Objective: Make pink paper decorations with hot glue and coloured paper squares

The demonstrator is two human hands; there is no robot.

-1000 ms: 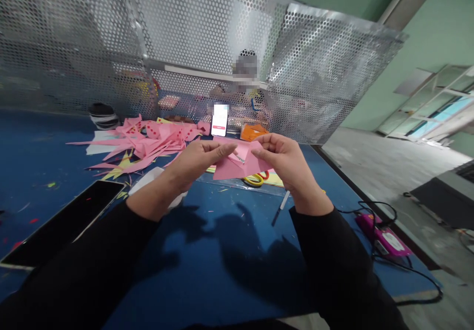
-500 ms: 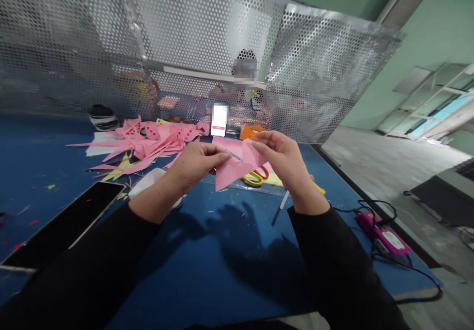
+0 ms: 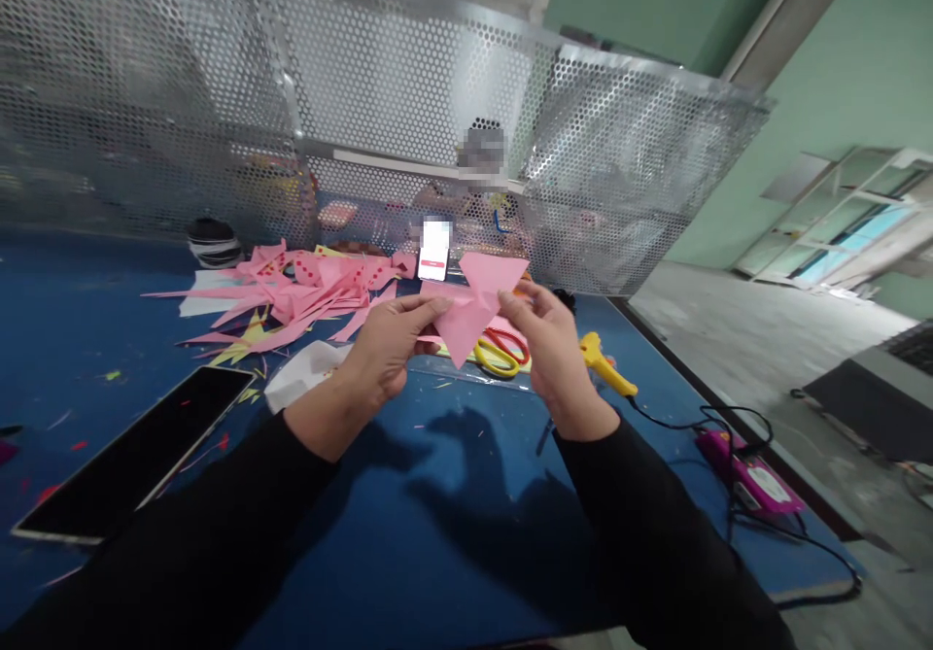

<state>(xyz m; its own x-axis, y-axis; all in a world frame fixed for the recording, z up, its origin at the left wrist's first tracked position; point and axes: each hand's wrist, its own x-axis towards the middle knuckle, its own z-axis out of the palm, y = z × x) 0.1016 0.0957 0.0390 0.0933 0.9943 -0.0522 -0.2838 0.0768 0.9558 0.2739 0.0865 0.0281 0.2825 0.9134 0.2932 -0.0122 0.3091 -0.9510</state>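
Observation:
A piece of folded pink paper (image 3: 472, 306) with pointed corners is held up above the blue table between my two hands. My left hand (image 3: 379, 344) pinches its left edge between thumb and fingers. On the opposite side, my right hand (image 3: 546, 344) grips the right edge, thumb in front. Just behind and below the paper lie scissors (image 3: 499, 359) with yellow and red handles, their blades hidden. More pink paper lies partly behind my hands.
Pink paper offcuts (image 3: 313, 290) pile up at back left. Around the hands are a crumpled white piece (image 3: 300, 374), a dark-screened device (image 3: 135, 456), an upright lit phone (image 3: 434, 250), a yellow glue gun (image 3: 608, 365) and a purple power strip (image 3: 750, 472) with cables. A perforated metal panel (image 3: 408, 77) stands behind.
The pink paper has been turned, and one pointed part now stands up at the top. A thin silver tip by my left fingers no longer shows. The view has shifted slightly.

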